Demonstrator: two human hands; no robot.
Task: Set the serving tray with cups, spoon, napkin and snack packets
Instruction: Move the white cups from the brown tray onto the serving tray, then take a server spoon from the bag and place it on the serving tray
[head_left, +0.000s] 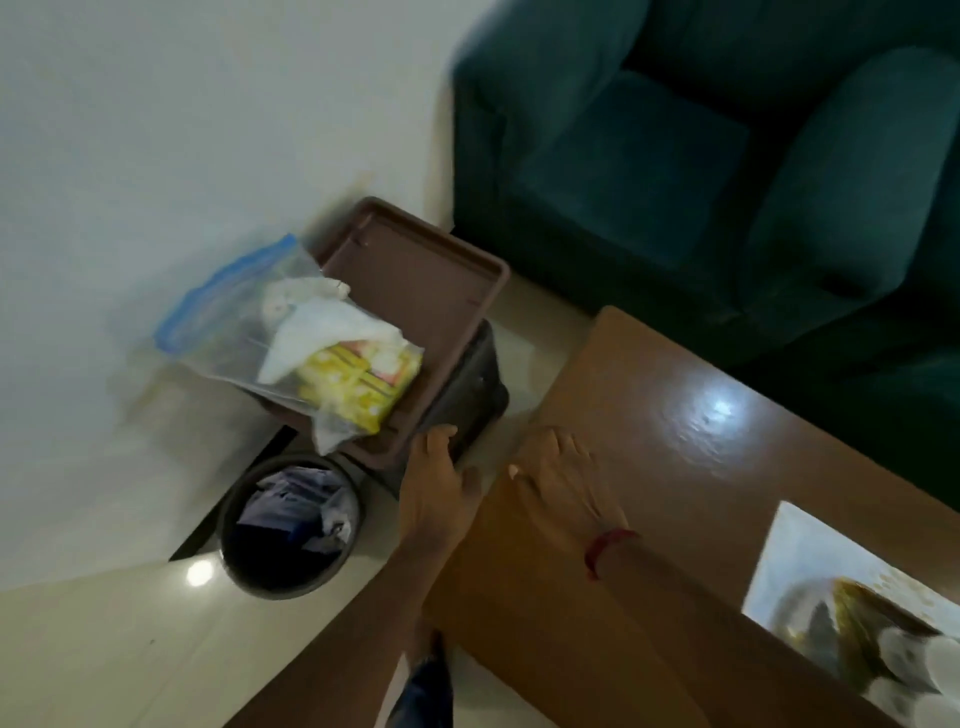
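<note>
Both forearms reach forward from the bottom edge. On the left hand (441, 478) the fingers (439, 434) curl over the near corner of the brown tray (415, 270), gripping its rim. That tray sits on a dark stool (478, 384) beyond the fingertips. A clear zip bag (270, 332) lies in the tray, up and left of those fingers, holding a white napkin (322, 327) and yellow snack packets (358, 379). The right hand (561, 478) rests flat and spread on the wooden surface (675, 415), holding nothing, a red thread (605, 548) at its wrist. Below the left fingers stands a dark bin (285, 525) on the floor.
</note>
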